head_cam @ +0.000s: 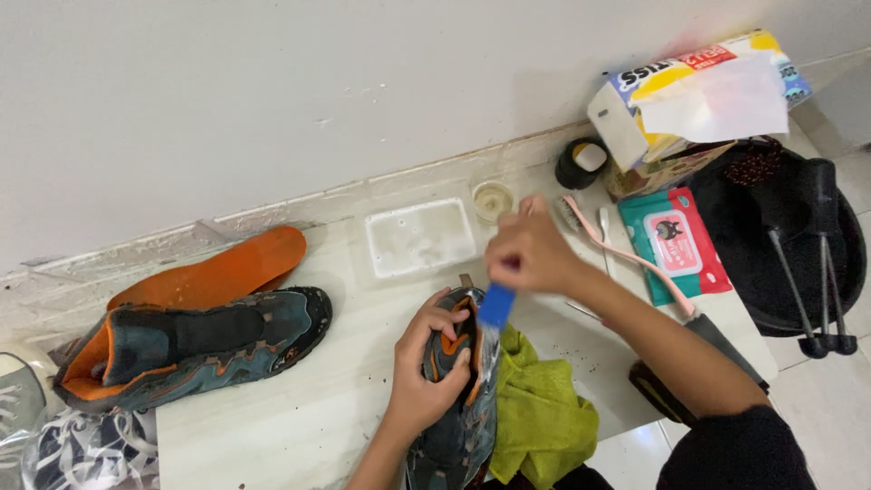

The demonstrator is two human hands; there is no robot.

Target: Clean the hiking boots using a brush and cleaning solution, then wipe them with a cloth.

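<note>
I see open tabletop (272, 408) between the second shoe (195, 349) and the shoe (458, 399) I hold; a hand passes there. Beyond that shoe, the white tray (420, 238) blocks the way; just right of it, the green cloth (540, 413) crowds the edge.

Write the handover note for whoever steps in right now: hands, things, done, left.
Left hand: grips the shoe, fingers inside its opening.
Right hand: holds a blue-handled brush against the shoe.
Nearby: green cloth beside the shoe, white tray near the wall, second shoe and orange insole to the left.
Done: cannot tell how clean it is.
Left: brushing under way; second shoe lies untouched.
</note>
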